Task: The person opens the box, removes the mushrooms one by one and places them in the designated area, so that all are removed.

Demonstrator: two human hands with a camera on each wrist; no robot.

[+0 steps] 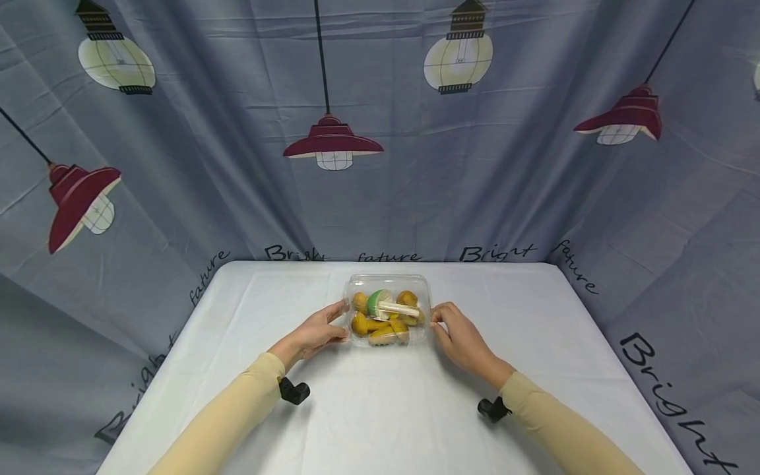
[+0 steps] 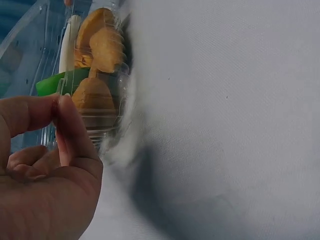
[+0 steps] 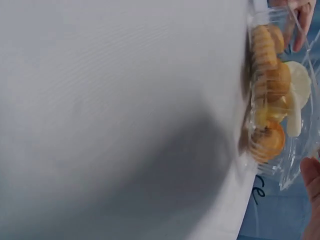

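Observation:
A clear plastic clamshell box [image 1: 388, 278] sits on the white table in the head view. Inside lie several yellow-brown pieces [image 1: 359, 324] and a green-and-white round piece [image 1: 374, 302] with a pale stick [image 1: 399, 309]. At the box's left side, my left hand [image 1: 315, 331] pinches the rim between thumb and finger, as the left wrist view shows close up. My right hand [image 1: 466, 340] is at the opposite side, its fingertips holding the rim's edge. Only part of the right thumb [image 3: 311, 172] shows in the right wrist view.
A white cloth covers the table [image 1: 392, 415]. Grey-blue curtains [image 1: 380, 204] with printed lamps and lettering hang behind it and along both sides. Black wrist cameras [image 1: 293, 391] are strapped at both sleeves.

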